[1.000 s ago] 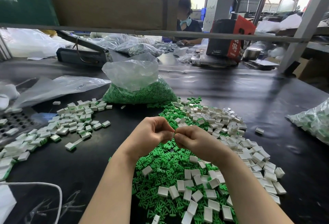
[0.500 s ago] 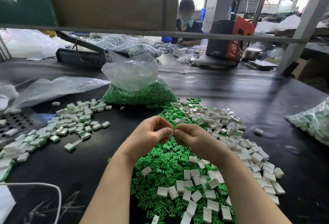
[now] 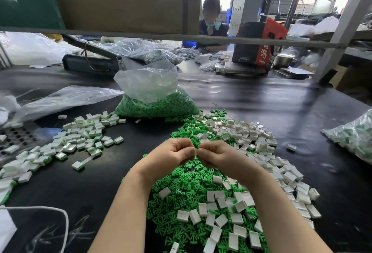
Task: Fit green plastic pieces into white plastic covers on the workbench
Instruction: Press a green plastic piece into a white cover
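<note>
Left hand (image 3: 171, 155) and right hand (image 3: 218, 155) pinch one white cover (image 3: 195, 150) together above the desk (image 3: 261, 100). Probably mid-fit. Next: drop it, grab new parts.

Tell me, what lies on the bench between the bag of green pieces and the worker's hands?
In the head view, between the bag of green pieces and the hands, left and right, lie loose green pieces mixed with white covers.

Bright window backlight, wide-angle edge distortion
</note>
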Demonstrator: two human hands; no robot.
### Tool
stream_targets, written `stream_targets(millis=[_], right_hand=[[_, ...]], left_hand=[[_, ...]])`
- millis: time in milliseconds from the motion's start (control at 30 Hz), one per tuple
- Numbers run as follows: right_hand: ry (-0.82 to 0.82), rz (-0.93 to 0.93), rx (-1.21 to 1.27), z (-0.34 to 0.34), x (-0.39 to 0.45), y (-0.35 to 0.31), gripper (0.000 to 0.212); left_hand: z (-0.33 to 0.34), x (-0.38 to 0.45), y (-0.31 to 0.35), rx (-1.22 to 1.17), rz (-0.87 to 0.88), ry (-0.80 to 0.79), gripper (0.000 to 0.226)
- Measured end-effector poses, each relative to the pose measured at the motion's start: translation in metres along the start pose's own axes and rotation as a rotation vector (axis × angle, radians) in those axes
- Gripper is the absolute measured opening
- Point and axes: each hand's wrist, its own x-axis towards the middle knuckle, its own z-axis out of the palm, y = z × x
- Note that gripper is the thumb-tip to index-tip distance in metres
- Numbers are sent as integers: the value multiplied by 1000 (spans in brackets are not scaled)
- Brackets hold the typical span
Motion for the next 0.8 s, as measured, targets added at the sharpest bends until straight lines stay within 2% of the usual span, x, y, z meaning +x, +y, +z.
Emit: stream_targets(millis=[300,567,800], right_hand=[[-74,-19,-103,1,-2,-2,35],[-20,-10,-80,2,1,-1,33],[47,113,303,6,2,-1,37]], left_hand=[[-5,1,-8,96,-20,-47,17],[-3,3,-8,88,22,20,22],[0,7,-8,108,108,124,15]])
